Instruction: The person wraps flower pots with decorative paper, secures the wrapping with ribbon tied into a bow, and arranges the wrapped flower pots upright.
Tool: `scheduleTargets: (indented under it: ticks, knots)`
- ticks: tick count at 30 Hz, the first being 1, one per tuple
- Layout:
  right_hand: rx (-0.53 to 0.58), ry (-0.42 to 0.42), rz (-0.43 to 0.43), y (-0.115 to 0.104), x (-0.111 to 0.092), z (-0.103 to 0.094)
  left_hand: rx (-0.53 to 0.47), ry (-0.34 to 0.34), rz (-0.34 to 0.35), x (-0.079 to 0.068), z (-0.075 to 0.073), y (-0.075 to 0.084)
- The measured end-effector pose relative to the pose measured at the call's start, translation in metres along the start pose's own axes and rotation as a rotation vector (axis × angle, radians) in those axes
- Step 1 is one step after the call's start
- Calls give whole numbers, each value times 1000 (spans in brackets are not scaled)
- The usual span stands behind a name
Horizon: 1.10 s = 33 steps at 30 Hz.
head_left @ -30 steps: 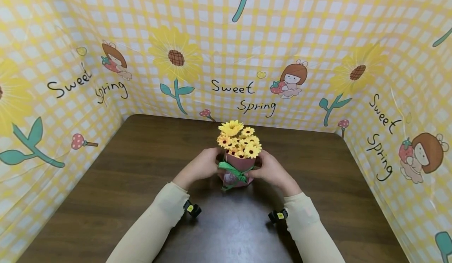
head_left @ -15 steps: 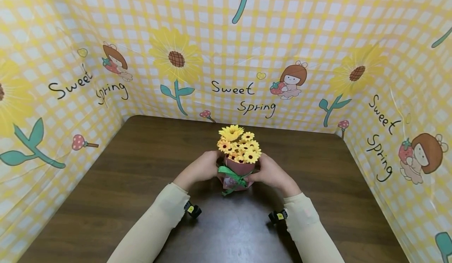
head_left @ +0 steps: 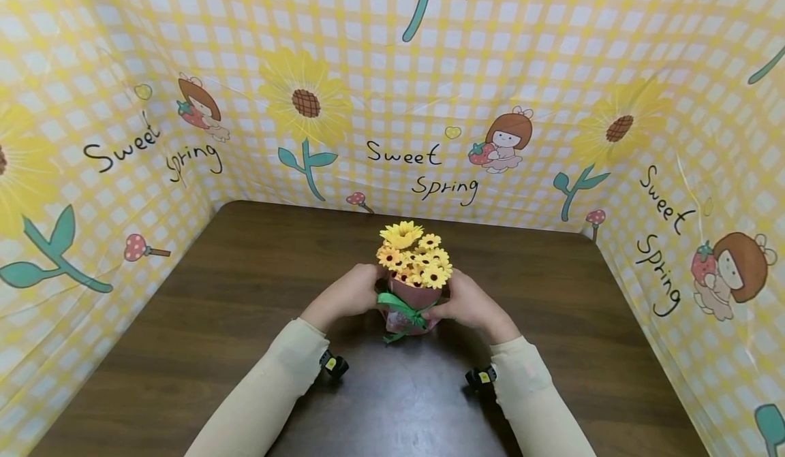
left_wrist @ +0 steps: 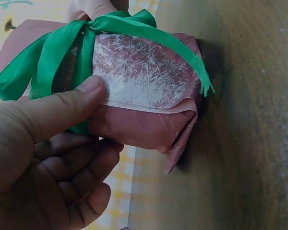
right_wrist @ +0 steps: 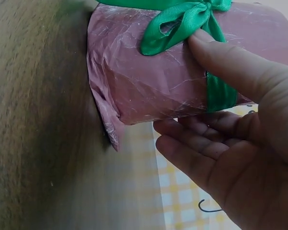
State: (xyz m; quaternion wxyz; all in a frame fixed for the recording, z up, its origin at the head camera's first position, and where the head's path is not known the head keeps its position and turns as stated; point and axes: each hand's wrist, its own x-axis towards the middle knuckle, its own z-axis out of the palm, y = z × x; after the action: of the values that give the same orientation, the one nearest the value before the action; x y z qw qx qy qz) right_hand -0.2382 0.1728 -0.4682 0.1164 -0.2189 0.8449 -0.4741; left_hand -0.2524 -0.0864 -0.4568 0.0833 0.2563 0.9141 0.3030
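Note:
A small bouquet of yellow flowers (head_left: 417,259) stands upright at the middle of the head view, in a mauve-pink wrapper (head_left: 416,298) tied with a green ribbon (left_wrist: 48,62). My left hand (head_left: 352,291) grips its left side, the thumb (left_wrist: 79,100) on the wrapper's front beside the ribbon and the other fingers behind. From the right, my right hand (head_left: 475,300) holds it too, thumb close under the bow (right_wrist: 197,24) and fingers curled behind. The wrapper's creased base (right_wrist: 105,96) is at the tabletop; whether it fully rests there I cannot tell.
The dark brown wooden table (head_left: 257,246) spreads around the bouquet. A yellow checked cloth (head_left: 392,96) printed with sunflowers and lettering walls in the back and both sides. A small black device (head_left: 334,364) sits on the left wrist, another (head_left: 481,378) on the right.
The bouquet has come slightly down in the head view, with both hands following a little. Both hands keep their hold. During the last half second the movement is very small.

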Motion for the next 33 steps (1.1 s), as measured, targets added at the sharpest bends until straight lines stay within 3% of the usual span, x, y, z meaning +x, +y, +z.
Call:
scheduleTargets:
  ticks: [16,22,33]
  knots:
    - [-154,48,-34,1,-2,1,77,14,60,0,3,3]
    - [-151,25,-55,2,-1,3,88,20,22,-1,4,1]
    - [-155,34,-61,3,-2,3,96,33,20,-2,6,3]
